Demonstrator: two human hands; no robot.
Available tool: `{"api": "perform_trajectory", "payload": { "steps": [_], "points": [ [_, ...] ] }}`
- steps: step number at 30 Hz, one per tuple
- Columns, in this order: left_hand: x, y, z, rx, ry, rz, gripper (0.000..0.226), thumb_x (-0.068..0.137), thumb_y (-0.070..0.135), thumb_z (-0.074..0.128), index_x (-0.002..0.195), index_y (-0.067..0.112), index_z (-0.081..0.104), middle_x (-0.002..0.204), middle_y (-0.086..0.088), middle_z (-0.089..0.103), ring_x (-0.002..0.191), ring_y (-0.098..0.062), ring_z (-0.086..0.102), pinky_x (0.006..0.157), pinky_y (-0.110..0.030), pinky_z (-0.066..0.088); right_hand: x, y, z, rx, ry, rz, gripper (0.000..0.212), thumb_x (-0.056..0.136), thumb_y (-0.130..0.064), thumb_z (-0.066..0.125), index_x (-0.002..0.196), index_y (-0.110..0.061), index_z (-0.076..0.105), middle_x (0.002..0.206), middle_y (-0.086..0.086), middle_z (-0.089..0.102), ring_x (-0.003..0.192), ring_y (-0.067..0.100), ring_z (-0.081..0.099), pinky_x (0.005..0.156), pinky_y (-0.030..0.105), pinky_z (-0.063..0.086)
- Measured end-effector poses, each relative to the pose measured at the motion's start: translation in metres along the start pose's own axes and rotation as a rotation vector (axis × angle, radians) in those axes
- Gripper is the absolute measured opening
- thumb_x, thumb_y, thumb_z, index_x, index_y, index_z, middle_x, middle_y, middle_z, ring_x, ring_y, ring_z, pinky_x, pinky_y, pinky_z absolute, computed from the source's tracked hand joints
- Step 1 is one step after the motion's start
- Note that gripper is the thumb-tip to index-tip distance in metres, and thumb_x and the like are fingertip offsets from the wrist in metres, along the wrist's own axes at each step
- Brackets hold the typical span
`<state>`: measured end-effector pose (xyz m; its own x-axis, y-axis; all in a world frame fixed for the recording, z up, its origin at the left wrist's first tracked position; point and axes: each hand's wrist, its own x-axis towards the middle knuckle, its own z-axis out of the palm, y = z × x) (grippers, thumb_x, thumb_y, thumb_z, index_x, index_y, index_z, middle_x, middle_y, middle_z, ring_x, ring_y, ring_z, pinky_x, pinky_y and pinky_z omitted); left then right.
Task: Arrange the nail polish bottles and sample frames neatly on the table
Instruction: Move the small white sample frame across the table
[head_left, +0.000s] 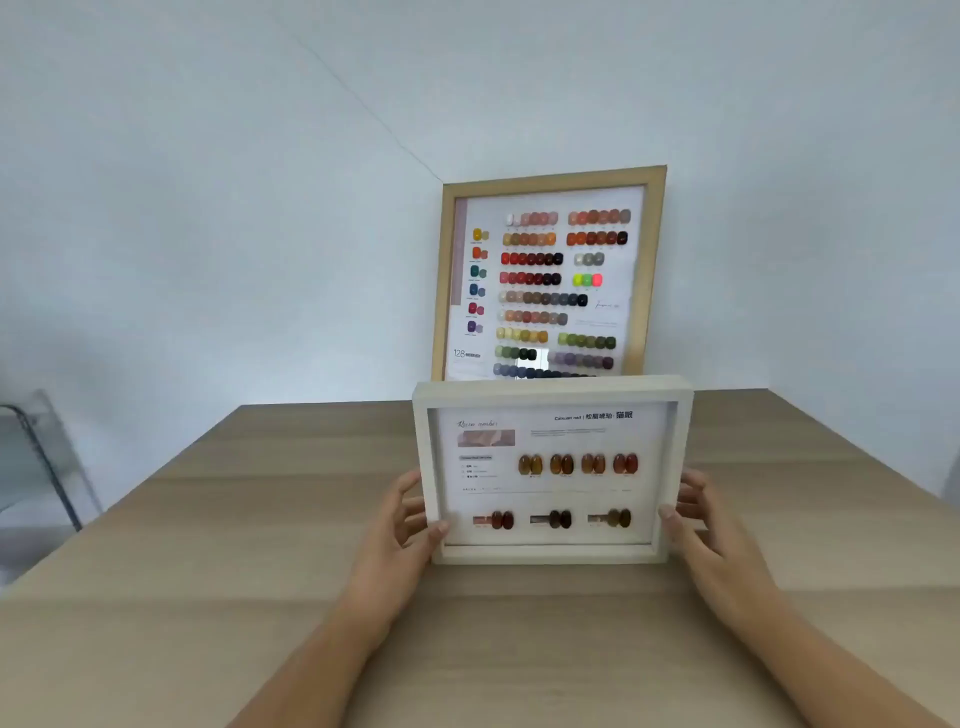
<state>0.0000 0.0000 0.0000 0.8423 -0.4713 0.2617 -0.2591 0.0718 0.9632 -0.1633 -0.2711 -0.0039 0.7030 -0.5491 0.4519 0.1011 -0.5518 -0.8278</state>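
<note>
A small white sample frame (551, 387) with amber and brown nail swatches stands upright on the wooden table (208, 571), facing me. My left hand (410, 512) grips its left edge, thumb on the front and fingers behind. My right hand (698, 519) grips the right edge the same way. Behind it a larger wood-edged sample frame (655, 260) with many coloured swatches leans in the wall corner, its bottom hidden by the white frame. No nail polish bottles are in view.
White walls meet in a corner behind the table's far edge. A clear acrylic chair (36, 457) with a dark leg stands off the table's left side. Bare tabletop stretches left and right of the frames.
</note>
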Motion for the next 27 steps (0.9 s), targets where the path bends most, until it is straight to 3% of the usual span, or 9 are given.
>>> {"api": "perform_trajectory", "payload": {
  "steps": [3,7,10,16,20,23,27],
  "points": [
    [-0.002,0.002,0.001,0.005,0.015,0.024,0.048,0.087,0.009,0.061,0.126,0.034,0.047,0.106,-0.002,0.068,0.097,-0.012,0.065,0.066,-0.017,0.050,0.002,-0.001,0.001,-0.027,-0.044,0.004,0.030,0.091,-0.026,0.052,0.118,-0.036,0.046,0.106,-0.015,0.062,0.093,-0.006,0.058,0.069,0.016,0.046],
    [-0.005,0.001,0.004,-0.003,0.044,0.030,0.049,0.087,0.006,0.059,0.117,0.044,0.048,0.106,0.001,0.067,0.096,-0.007,0.065,0.069,-0.016,0.051,0.001,0.000,0.004,-0.043,-0.042,0.007,0.030,0.092,-0.023,0.051,0.116,-0.039,0.044,0.103,-0.017,0.062,0.095,-0.001,0.058,0.070,0.019,0.046],
    [-0.005,0.000,0.001,-0.049,0.071,0.034,0.049,0.088,0.005,0.058,0.123,0.037,0.048,0.111,-0.002,0.066,0.101,-0.010,0.064,0.077,-0.022,0.052,0.000,-0.002,0.008,-0.035,-0.045,-0.003,0.030,0.092,-0.023,0.050,0.117,-0.038,0.043,0.104,-0.017,0.060,0.097,0.000,0.058,0.074,0.025,0.049],
    [-0.012,0.004,-0.043,-0.055,0.104,0.001,0.052,0.088,0.004,0.057,0.134,0.024,0.045,0.110,-0.002,0.069,0.103,-0.013,0.064,0.080,-0.025,0.052,-0.010,-0.020,0.045,-0.079,-0.085,-0.078,0.033,0.091,-0.026,0.048,0.120,-0.039,0.037,0.106,-0.017,0.056,0.094,0.002,0.057,0.069,0.016,0.041],
    [-0.020,0.007,-0.101,-0.033,0.183,-0.006,0.050,0.089,0.002,0.054,0.134,0.022,0.047,0.115,-0.004,0.068,0.107,-0.020,0.063,0.091,-0.040,0.051,-0.008,-0.044,0.105,-0.058,-0.112,-0.154,0.035,0.091,-0.027,0.049,0.121,-0.038,0.035,0.103,-0.017,0.052,0.091,-0.002,0.053,0.071,0.014,0.040],
    [-0.017,0.014,-0.148,0.034,0.233,0.044,0.044,0.091,0.002,0.052,0.127,0.026,0.053,0.115,0.003,0.068,0.104,-0.013,0.064,0.084,-0.025,0.054,-0.001,-0.067,0.158,0.032,-0.149,-0.181,0.033,0.091,-0.029,0.048,0.119,-0.041,0.035,0.105,-0.021,0.053,0.091,-0.005,0.054,0.072,0.014,0.042],
    [0.002,0.022,-0.208,0.140,0.274,0.078,0.043,0.092,0.004,0.051,0.123,0.032,0.056,0.112,0.010,0.069,0.103,-0.008,0.064,0.079,-0.018,0.053,0.015,-0.088,0.225,0.122,-0.168,-0.185,0.033,0.092,-0.027,0.048,0.123,-0.033,0.039,0.103,-0.021,0.053,0.093,-0.001,0.056,0.072,0.017,0.042]
  ]
}}
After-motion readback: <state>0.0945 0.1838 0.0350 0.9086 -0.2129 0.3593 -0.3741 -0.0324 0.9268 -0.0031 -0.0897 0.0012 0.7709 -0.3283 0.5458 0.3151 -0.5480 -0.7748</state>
